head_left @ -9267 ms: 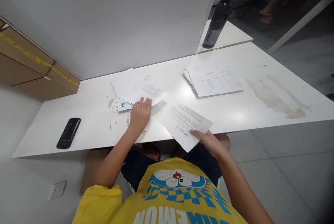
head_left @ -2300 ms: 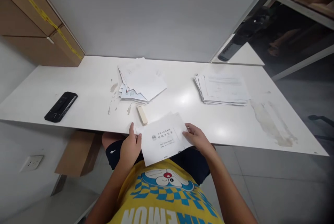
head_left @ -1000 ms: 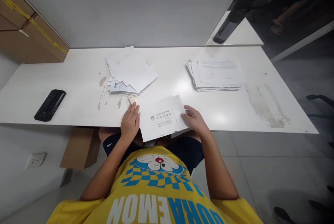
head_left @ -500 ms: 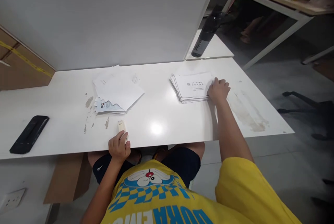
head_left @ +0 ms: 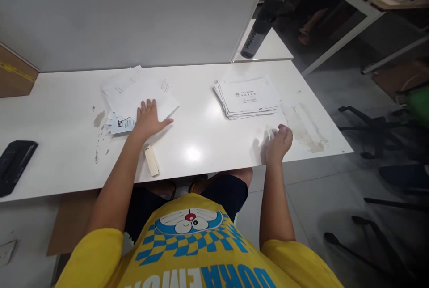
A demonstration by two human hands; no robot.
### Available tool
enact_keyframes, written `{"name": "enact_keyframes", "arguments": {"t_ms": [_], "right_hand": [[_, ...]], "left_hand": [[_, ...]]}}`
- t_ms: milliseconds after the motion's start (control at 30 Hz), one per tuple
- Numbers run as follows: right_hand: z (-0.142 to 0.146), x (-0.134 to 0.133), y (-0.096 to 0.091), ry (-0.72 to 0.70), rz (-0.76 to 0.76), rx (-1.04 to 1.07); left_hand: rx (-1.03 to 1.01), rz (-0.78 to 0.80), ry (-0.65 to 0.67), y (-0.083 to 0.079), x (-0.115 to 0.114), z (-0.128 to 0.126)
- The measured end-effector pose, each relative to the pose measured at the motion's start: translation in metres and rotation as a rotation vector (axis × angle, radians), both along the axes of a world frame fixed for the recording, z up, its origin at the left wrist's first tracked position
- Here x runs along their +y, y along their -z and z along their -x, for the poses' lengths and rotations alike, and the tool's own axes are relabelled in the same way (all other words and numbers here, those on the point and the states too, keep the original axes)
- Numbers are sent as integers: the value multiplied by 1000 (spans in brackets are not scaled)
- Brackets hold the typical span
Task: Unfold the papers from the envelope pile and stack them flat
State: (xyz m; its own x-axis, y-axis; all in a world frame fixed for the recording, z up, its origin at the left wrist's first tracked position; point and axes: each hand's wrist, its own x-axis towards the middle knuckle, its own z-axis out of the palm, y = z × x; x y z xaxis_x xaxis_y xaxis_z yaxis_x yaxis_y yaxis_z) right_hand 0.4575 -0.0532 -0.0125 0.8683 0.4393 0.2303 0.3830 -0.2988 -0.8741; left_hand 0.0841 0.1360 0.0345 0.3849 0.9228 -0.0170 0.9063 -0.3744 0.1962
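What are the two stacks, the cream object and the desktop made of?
Left stack and right stack: paper by the look, matte white; thin sheets with print and layered edges.
Cream object: probably plastic, smooth; even colour and clean edges suggest it, unconfirmed.
Desktop: glossy white, perhaps laminate or painted board; it throws back a bright light spot.

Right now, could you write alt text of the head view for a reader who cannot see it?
A left hand lies spread over a loose pile of papers on a white desk, while the right hand, loosely curled, is nearest a neater paper stack. A cream object lies near the front edge, a black device at the picture's left edge.
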Motion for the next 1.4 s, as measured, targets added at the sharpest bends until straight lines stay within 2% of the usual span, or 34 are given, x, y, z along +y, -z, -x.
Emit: {"name": "enact_keyframes", "arguments": {"t_ms": [67, 167, 267, 367, 433, 500, 567, 600, 733, 767, 833, 933, 1100, 1233, 1400], "right_hand": [[25, -13, -5, -21, -12, 23], [71, -25, -17, -177, 4, 121], [124, -27, -30, -478, 32, 376], [172, -20, -38, -725, -72, 767], [193, -12, -37, -724, -218, 1012], [201, -6, -32, -620, -339, 1173], [197, -4, -26, -519, -366, 1252], [192, -6, -23, -484, -349, 1271], [171, -25, -16, -428, -224, 1213], [167, -32, -15, -430, -188, 1184], [163, -45, -13, -435, -112, 1137], [161, -59, -7, -425, -29, 1093], [162, -58, -1, -420, 1, 1001], [163, -53, -1, -418, 9, 982], [162, -52, 1, -431, 8, 975]], "left_hand": [[91, 11, 0, -5, 8, -15], [135, 7, 4, -21, -6, -24], [107, -17, 69, -35, -39, -25], [54, -53, 292, -36, -88, -35], [35, -37, 469, -34, -119, -43], [22, -2, 587, -35, -133, -47], [-1, 18, 566, -37, -124, -40], [-12, 15, 490, -38, -111, -32], [25, -24, 3, -29, -40, 10], [48, -25, -63, -23, -28, 20], [69, -47, -82, -11, -16, 32], [31, -122, -39, 0, -27, 37], [-50, -164, -65, -4, -51, 28], [-15, -181, -125, -10, -50, 23], [56, -122, -95, -18, -43, 20]]}}
